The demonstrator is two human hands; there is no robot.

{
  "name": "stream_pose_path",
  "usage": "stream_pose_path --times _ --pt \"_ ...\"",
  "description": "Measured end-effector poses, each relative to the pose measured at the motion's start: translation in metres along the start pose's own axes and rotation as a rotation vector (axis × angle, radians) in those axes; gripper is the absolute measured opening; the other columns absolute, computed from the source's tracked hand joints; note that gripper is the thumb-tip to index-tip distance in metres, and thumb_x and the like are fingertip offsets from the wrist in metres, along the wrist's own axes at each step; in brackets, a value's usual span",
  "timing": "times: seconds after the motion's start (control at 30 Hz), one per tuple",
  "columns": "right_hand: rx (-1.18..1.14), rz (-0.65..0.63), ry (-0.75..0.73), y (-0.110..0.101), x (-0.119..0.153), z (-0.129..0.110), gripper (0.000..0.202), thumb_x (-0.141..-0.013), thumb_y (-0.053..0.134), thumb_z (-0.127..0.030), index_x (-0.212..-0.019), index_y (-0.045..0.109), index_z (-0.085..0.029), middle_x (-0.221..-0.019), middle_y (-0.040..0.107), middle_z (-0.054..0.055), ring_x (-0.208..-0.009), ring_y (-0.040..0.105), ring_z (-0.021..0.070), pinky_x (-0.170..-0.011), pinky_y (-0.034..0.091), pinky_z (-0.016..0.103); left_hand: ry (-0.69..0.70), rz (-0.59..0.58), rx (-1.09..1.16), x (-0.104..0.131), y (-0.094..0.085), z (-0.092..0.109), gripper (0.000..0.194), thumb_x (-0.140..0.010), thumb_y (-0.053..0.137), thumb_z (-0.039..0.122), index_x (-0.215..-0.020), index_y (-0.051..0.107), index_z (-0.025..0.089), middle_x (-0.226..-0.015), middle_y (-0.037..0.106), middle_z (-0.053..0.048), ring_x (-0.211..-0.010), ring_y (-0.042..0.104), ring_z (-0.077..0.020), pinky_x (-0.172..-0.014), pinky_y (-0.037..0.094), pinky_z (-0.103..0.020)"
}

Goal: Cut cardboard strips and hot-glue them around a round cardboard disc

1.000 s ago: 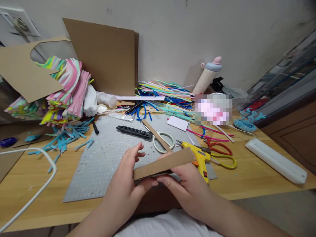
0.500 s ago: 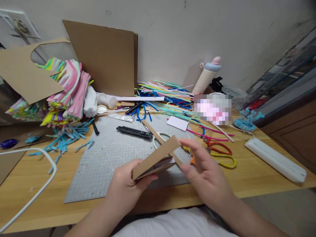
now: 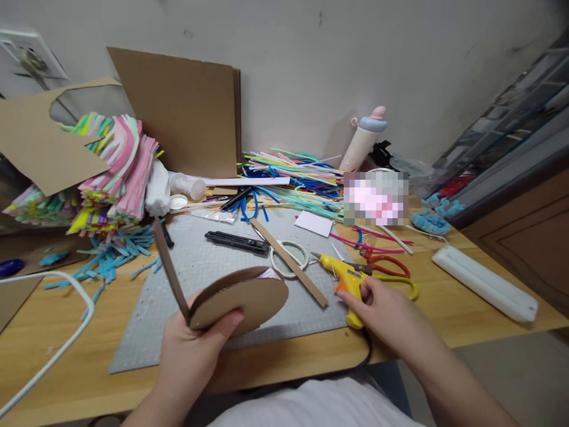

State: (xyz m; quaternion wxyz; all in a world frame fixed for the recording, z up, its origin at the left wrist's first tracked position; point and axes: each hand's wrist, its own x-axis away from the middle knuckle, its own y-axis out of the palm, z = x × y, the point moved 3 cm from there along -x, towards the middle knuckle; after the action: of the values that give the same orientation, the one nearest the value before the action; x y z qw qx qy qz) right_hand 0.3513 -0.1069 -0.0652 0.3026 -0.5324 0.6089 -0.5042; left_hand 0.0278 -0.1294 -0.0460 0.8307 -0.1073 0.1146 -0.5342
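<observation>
My left hand [image 3: 195, 347] grips a round cardboard piece [image 3: 249, 299] built of two discs with a gap between them, its thumb on the near face. From its left edge a cardboard strip [image 3: 169, 270] sticks up. My right hand [image 3: 384, 311] has its thumb and fingers around the handle of a yellow hot glue gun [image 3: 349, 281], whose nozzle points left over the cutting mat. A loose cardboard strip [image 3: 296, 267] lies across a roll of white tape [image 3: 288, 259]. Left of that roll rests a black utility knife [image 3: 237, 242].
The grey cutting mat [image 3: 146, 323] carries a white card [image 3: 314, 223]. Scissors with red and yellow handles [image 3: 393, 267] lie beyond the glue gun. Pipe cleaners [image 3: 293, 172], a bottle [image 3: 362, 142] and large cardboard sheets [image 3: 186, 112] stand along the wall. A white power strip [image 3: 486, 283] is at right.
My right hand has left the cardboard and taken hold of the glue gun's handle. My left hand has moved left, turning the round piece, and the strip now stands away from it.
</observation>
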Motion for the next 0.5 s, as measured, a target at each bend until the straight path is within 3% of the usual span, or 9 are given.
stream_pose_path --times 0.2,0.27,0.37,0.5 --pt "-0.153 0.065 -0.031 -0.002 -0.006 -0.004 0.028 -0.075 0.064 -0.043 -0.064 0.046 -0.024 -0.057 0.055 0.000 -0.051 0.048 0.0175 -0.049 0.025 0.028 -0.390 -0.170 0.562 -0.002 0.012 -0.015 0.059 -0.057 0.081 0.059 -0.101 0.068 0.021 -0.099 0.077 -0.005 -0.087 0.074 -0.0278 -0.068 0.064 -0.033" --pt "-0.246 0.073 -0.045 -0.003 -0.006 -0.003 0.025 -0.073 0.065 -0.040 -0.064 0.047 -0.024 -0.053 0.052 -0.002 -0.050 0.045 0.0162 -0.049 0.024 0.027 -0.517 -0.212 0.676 -0.001 0.012 -0.014 0.051 -0.063 0.081 0.051 -0.104 0.067 0.023 -0.100 0.077 -0.003 -0.086 0.074 -0.0242 -0.067 0.063 -0.029" --pt "-0.427 0.048 -0.052 -0.006 -0.003 0.001 0.025 -0.073 0.065 -0.042 -0.066 0.050 -0.023 -0.046 0.043 -0.006 -0.044 0.040 0.0141 -0.046 0.023 0.026 -0.647 -0.173 0.786 -0.001 0.010 -0.010 0.034 -0.071 0.078 0.036 -0.101 0.067 0.023 -0.094 0.078 -0.001 -0.079 0.075 -0.0190 -0.063 0.062 -0.023" --pt "-0.727 -0.111 -0.094 -0.014 0.008 -0.001 0.037 -0.081 0.056 -0.057 -0.091 0.054 -0.021 -0.061 0.055 -0.003 -0.054 0.056 0.0171 -0.049 0.043 0.028 -0.681 -0.113 0.818 -0.007 0.009 -0.004 0.022 -0.079 0.070 0.028 -0.100 0.068 0.023 -0.087 0.078 -0.001 -0.071 0.075 -0.0153 -0.060 0.061 -0.020"
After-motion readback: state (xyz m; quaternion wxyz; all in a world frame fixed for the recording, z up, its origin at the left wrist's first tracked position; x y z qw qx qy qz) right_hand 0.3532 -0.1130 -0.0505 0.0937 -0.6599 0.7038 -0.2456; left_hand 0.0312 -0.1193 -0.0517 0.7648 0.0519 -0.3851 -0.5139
